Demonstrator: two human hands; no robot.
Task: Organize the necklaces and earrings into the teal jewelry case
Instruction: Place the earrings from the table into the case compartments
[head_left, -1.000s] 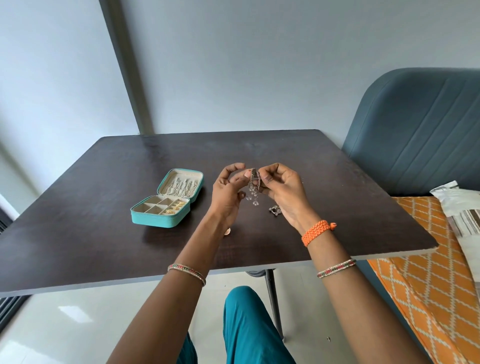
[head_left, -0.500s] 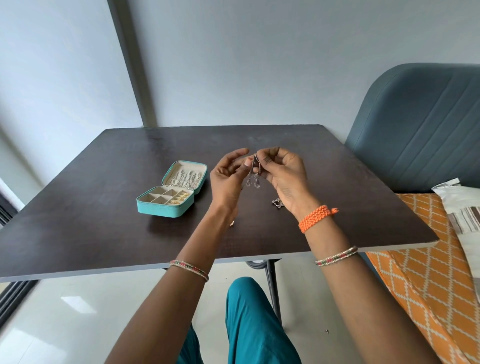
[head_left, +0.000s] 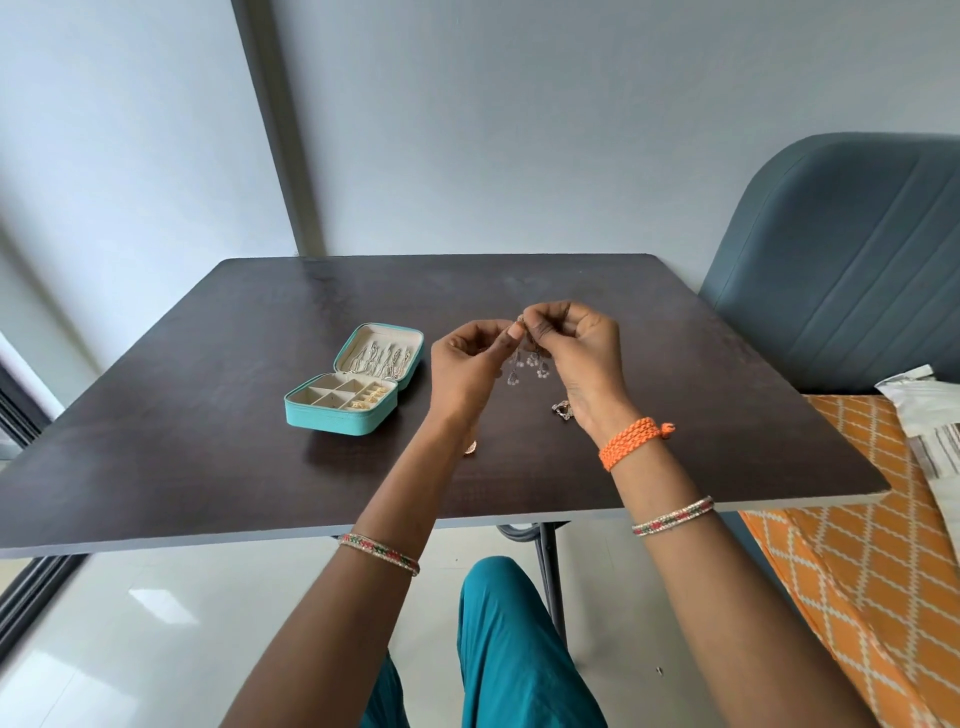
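Note:
Above the middle of the dark table (head_left: 218, 441), my left hand (head_left: 467, 369) and my right hand (head_left: 582, 353) pinch the top of a dangling crystal earring (head_left: 530, 364), whose clear drops hang between them. The teal jewelry case (head_left: 343, 415) lies open to the left of my hands. Its lid holds several chains and its front compartments hold small gold pieces. A second silver earring (head_left: 561, 410) lies on the table under my right wrist. A small gold piece (head_left: 470, 448) peeks out beside my left forearm.
A blue-grey upholstered chair (head_left: 841, 260) stands at the table's right side. An orange patterned cushion (head_left: 857, 561) and a white packet (head_left: 930, 415) lie at the right. The wall stands just behind the table's far edge.
My hands have stayed together on the earring, lifting it slightly. Its drops now hang spread apart. The camera view has shifted a little; the case has not moved on the table.

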